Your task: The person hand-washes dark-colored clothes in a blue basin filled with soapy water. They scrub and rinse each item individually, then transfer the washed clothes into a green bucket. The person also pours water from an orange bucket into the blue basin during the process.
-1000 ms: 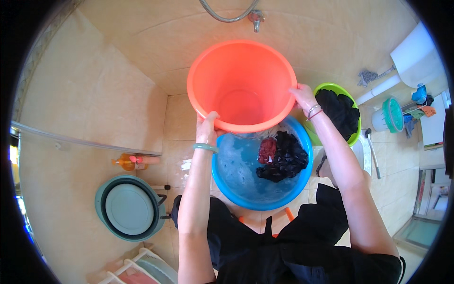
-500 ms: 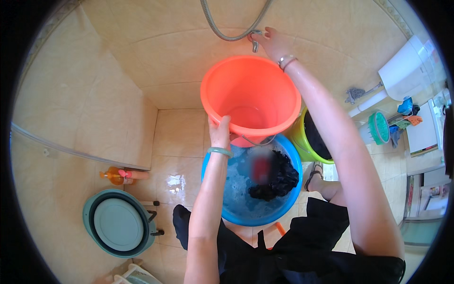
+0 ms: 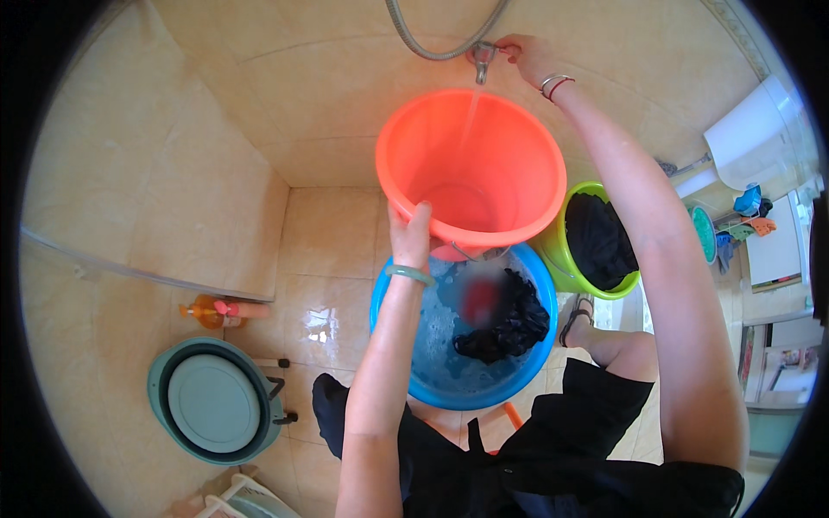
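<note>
My left hand (image 3: 410,235) is closed on the near left rim of an orange-red bucket (image 3: 518,173), thumb over the edge. The bucket is tilted, its mouth facing me, above a blue basin (image 3: 471,401). A thin stream of water falls into it from a metal faucet (image 3: 482,66) on the wall. My right hand (image 3: 528,55) reaches up, its fingers pinched on the faucet's handle. In the basin, black wet cloth (image 3: 509,332) lies in bluish, sudsy water, beside a blurred red patch (image 3: 480,302) I cannot make out.
A lime-green bucket (image 3: 560,269) with dark cloth stands right of the basin. At the left are orange and pink bottles (image 3: 210,316) and a grey-green folding basin (image 3: 216,403). A shower hose (image 3: 432,53) loops above the faucet. A white cistern (image 3: 749,134) hangs at the right.
Water now runs from the faucet into the bucket. My right hand has shifted to the right side of the faucet, uncovering its body. My left hand still grips the bucket.
</note>
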Action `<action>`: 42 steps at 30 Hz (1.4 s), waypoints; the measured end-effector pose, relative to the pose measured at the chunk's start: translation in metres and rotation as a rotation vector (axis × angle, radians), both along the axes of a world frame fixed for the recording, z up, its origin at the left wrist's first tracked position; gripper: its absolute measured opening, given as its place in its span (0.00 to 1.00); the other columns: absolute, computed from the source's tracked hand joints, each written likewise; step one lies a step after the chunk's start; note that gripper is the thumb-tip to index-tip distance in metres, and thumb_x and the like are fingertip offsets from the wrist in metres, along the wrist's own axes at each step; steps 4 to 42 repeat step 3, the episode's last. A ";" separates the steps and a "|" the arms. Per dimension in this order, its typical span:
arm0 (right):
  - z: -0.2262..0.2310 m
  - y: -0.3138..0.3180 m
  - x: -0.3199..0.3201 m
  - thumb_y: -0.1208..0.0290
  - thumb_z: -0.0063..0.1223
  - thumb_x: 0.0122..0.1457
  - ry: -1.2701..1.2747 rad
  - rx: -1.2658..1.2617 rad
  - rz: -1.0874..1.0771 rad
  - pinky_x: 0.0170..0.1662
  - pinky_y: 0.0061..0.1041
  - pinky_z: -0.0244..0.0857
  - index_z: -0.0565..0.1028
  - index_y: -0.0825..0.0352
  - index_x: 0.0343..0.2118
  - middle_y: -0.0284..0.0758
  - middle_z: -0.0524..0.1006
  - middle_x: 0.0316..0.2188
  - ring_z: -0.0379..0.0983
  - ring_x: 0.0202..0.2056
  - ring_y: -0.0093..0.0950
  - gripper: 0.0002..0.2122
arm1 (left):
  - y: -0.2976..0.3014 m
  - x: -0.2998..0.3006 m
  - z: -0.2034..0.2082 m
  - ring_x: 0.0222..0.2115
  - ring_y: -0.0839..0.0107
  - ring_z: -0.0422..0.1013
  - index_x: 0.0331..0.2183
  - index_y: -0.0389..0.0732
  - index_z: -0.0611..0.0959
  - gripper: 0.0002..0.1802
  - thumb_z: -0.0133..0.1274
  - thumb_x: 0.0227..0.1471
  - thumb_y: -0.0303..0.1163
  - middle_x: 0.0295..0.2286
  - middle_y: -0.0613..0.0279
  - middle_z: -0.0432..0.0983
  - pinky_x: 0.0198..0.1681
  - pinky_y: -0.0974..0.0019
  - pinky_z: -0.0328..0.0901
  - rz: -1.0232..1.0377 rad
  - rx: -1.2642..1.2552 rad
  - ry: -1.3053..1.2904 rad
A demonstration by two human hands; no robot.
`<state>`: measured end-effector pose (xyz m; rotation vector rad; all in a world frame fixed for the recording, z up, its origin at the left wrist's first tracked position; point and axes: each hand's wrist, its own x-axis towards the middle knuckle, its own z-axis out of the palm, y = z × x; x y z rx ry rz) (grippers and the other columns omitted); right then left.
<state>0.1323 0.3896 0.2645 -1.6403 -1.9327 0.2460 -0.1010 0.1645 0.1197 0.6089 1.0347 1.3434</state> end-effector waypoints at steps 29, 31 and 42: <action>-0.001 0.001 0.006 0.70 0.46 0.61 -0.045 0.056 0.019 0.46 0.33 0.67 0.78 0.61 0.43 0.41 0.79 0.40 0.75 0.42 0.36 0.11 | -0.002 0.002 0.008 0.38 0.61 0.74 0.55 0.47 0.61 0.29 0.51 0.54 0.36 0.44 0.58 0.71 0.29 0.60 0.73 -0.021 -0.027 0.001; -0.001 0.001 0.006 0.70 0.46 0.61 -0.045 0.056 0.019 0.46 0.33 0.67 0.78 0.61 0.43 0.41 0.79 0.40 0.75 0.42 0.36 0.11 | -0.002 0.002 0.008 0.38 0.61 0.74 0.55 0.47 0.61 0.29 0.51 0.54 0.36 0.44 0.58 0.71 0.29 0.60 0.73 -0.021 -0.027 0.001; -0.001 0.001 0.006 0.70 0.46 0.61 -0.045 0.056 0.019 0.46 0.33 0.67 0.78 0.61 0.43 0.41 0.79 0.40 0.75 0.42 0.36 0.11 | -0.002 0.002 0.008 0.38 0.61 0.74 0.55 0.47 0.61 0.29 0.51 0.54 0.36 0.44 0.58 0.71 0.29 0.60 0.73 -0.021 -0.027 0.001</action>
